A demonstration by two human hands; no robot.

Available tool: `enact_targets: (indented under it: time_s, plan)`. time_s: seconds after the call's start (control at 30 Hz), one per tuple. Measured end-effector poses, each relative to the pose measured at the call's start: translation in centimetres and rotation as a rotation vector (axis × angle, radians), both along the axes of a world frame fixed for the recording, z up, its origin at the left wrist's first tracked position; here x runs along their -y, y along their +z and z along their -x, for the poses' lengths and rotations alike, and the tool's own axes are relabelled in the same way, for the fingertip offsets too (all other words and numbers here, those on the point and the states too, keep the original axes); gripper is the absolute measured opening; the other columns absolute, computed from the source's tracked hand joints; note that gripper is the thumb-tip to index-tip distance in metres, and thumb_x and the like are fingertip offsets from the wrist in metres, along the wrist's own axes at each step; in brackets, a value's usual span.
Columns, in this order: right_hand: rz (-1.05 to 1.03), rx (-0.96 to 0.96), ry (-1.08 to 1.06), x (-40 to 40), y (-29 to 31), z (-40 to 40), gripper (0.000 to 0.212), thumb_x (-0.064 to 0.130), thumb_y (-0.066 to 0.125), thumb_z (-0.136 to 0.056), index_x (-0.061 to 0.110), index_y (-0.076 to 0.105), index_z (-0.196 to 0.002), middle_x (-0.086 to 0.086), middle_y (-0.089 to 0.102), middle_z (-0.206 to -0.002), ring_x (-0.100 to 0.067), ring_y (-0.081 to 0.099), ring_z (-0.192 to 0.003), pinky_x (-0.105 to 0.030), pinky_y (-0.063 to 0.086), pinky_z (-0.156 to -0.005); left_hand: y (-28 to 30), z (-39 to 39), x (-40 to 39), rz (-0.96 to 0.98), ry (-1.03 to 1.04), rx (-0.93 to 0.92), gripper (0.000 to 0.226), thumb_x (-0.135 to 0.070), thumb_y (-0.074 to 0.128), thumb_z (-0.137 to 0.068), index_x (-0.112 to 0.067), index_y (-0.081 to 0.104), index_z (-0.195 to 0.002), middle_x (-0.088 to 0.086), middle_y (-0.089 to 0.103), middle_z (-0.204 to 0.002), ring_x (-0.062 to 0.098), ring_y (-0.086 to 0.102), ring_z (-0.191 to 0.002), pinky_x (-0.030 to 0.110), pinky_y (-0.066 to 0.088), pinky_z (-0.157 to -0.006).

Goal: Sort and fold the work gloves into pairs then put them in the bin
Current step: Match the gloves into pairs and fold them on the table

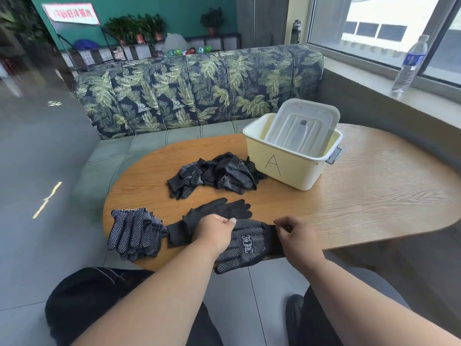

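The left hand [215, 231] pinches the near edge of a dotted black work glove [245, 245] printed with white characters reading 冠恒, while the right hand [296, 237] pinches its cuff at the table [361, 196] edge. Just beyond the left hand lies a plain-side glove [222, 208]. Left of it sits a stack of dotted gloves [136, 233]; farther off, a loose glove pile [214, 173] touches the cream bin [287, 166] marked "A", its clear lid [303, 126] tilted inside.

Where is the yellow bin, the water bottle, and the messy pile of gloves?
yellow bin [282, 168]: head view, front wall by the letter A.
water bottle [411, 63]: head view, its label.
messy pile of gloves [232, 174]: head view, a dotted glove on top.
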State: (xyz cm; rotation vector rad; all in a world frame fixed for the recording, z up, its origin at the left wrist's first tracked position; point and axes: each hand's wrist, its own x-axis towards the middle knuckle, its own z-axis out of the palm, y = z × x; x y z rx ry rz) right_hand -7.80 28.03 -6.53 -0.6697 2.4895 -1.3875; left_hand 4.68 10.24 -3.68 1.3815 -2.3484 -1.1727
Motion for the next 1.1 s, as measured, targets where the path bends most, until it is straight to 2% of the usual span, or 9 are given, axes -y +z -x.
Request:
enact_targets:
  time_s: [0.1,0.17,0.23,0.33,0.4,0.63,0.77,0.97,1.1]
  plan:
    - [-0.029,0.000,0.018,-0.1,0.1,0.0,0.023,0.011,0.064,-0.094,0.032,0.071,-0.089,0.018,0.070,-0.085,0.004,0.063,-0.079,-0.008,0.039,-0.058,-0.1,0.0,-0.1,0.015,0.003,0.013,0.038,-0.050,0.065,-0.093,-0.023,0.069,-0.066,-0.007,0.072,-0.073,0.023,0.070,-0.081,0.039,0.061,-0.080]
    - [-0.078,-0.061,0.045,0.0,-0.2,0.2,0.024,0.012,0.063,-0.090,0.035,0.067,-0.089,0.013,0.067,-0.091,-0.011,0.065,-0.085,-0.020,0.042,-0.062,-0.1,0.0,-0.1,0.033,-0.004,0.023,0.038,-0.051,0.065,-0.093,-0.024,0.070,-0.067,-0.006,0.073,-0.074,0.022,0.070,-0.079,0.039,0.061,-0.080]
    - [-0.114,-0.129,0.070,0.1,-0.5,0.1,0.020,0.019,0.067,-0.089,0.039,0.068,-0.095,0.011,0.060,-0.104,-0.017,0.062,-0.098,-0.027,0.044,-0.075,-0.1,0.0,-0.3,0.043,0.004,0.018,0.035,-0.052,0.066,-0.092,-0.026,0.069,-0.069,-0.008,0.072,-0.076,0.020,0.069,-0.081,0.039,0.061,-0.081]
    - [-0.167,-0.267,0.143,0.3,-1.0,-0.3,0.019,0.039,0.068,-0.091,0.047,0.073,-0.107,0.011,0.054,-0.122,-0.018,0.049,-0.115,-0.037,0.041,-0.101,-0.1,-0.1,-0.5,0.040,0.044,-0.014,0.029,-0.050,0.069,-0.091,-0.029,0.067,-0.072,-0.012,0.072,-0.080,0.018,0.068,-0.083,0.038,0.060,-0.083]
    - [-0.226,-0.294,0.220,0.4,-1.0,-0.5,0.020,0.045,0.064,-0.093,0.054,0.073,-0.109,0.013,0.054,-0.133,-0.019,0.044,-0.120,-0.042,0.036,-0.108,-0.2,-0.1,-0.6,0.028,0.066,-0.043,0.025,-0.048,0.070,-0.091,-0.029,0.070,-0.076,-0.014,0.072,-0.081,0.016,0.069,-0.083,0.039,0.061,-0.082]
    - [-0.382,-0.248,0.310,0.8,-0.2,-0.5,0.026,0.054,0.060,-0.093,0.061,0.065,-0.118,0.019,0.047,-0.142,-0.020,0.035,-0.130,-0.044,0.026,-0.111,-0.4,-0.4,-1.1,0.030,0.064,-0.195,0.013,-0.041,0.072,-0.091,-0.030,0.075,-0.086,-0.015,0.074,-0.084,0.008,0.069,-0.082,0.037,0.061,-0.080]
    - [-0.391,-0.209,0.312,0.9,0.4,-0.5,0.027,0.054,0.061,-0.092,0.062,0.064,-0.118,0.019,0.045,-0.144,-0.021,0.032,-0.135,-0.043,0.023,-0.113,-0.8,-0.8,-1.4,-0.138,0.056,-0.344,0.010,-0.035,0.075,-0.090,-0.026,0.077,-0.087,-0.013,0.077,-0.085,0.007,0.072,-0.086,0.038,0.061,-0.086]
    - [-0.391,-0.165,0.324,0.9,0.9,-0.5,0.027,0.053,0.062,-0.091,0.064,0.064,-0.116,0.019,0.042,-0.148,-0.021,0.029,-0.139,-0.044,0.019,-0.117,-0.4,-1.0,-1.8,-0.331,0.052,-0.465,0.009,-0.023,0.076,-0.092,-0.020,0.073,-0.100,-0.004,0.079,-0.092,0.012,0.074,-0.093,0.037,0.060,-0.092]
    - [-0.386,-0.154,0.329,0.9,0.8,-0.4,0.027,0.052,0.063,-0.091,0.065,0.063,-0.115,0.020,0.041,-0.148,-0.020,0.027,-0.140,-0.044,0.017,-0.118,0.1,-0.8,-2.4,-0.379,-0.003,-0.463,0.020,-0.010,0.071,-0.094,-0.020,0.067,-0.111,0.002,0.076,-0.106,0.013,0.072,-0.100,0.028,0.056,-0.093]
